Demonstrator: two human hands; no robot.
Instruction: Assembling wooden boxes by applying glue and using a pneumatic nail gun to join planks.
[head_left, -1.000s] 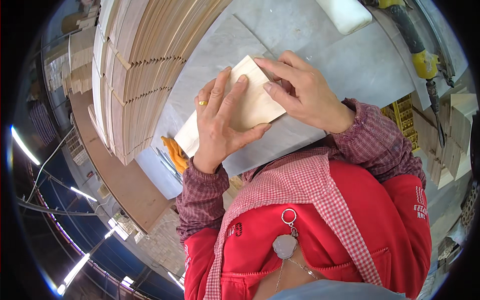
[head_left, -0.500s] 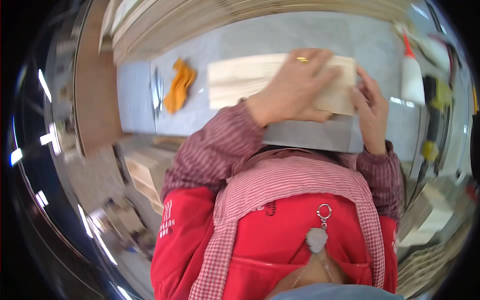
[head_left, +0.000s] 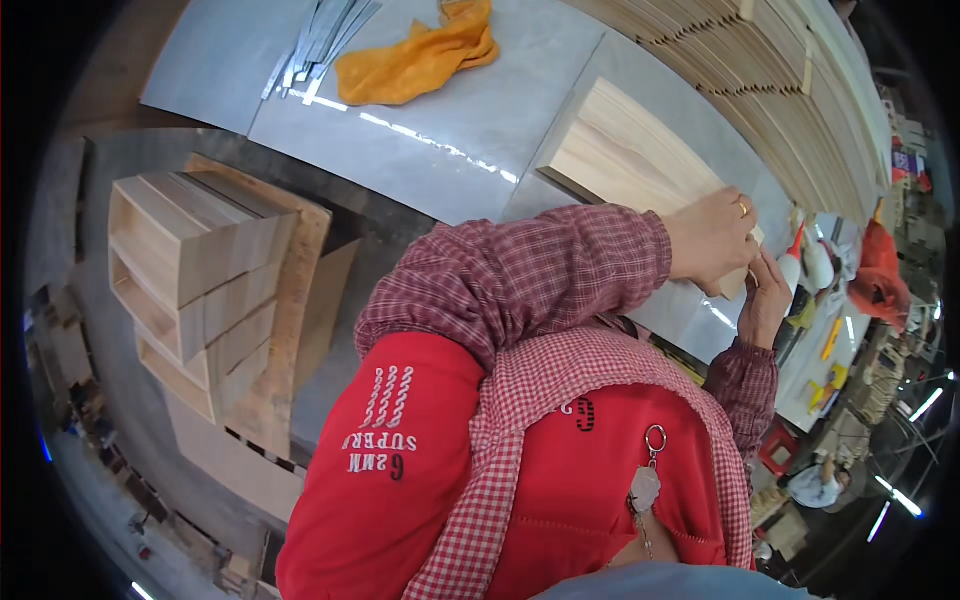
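Nearby stand stacked panels (head_left: 765, 85) while left hand (head_left: 712, 238) and right hand (head_left: 765, 302) hold a board (head_left: 635, 148).

My left forearm (head_left: 540, 270) reached rightward in front of my chest, the left hand (head_left: 712, 238) back up with fingers bent, while my right hand (head_left: 765, 305) rose from a shorter-looking right forearm (head_left: 743, 385), fingers curled just beside the left.

Woodworking shop, stacked wooden boxes (head_left: 228, 305)
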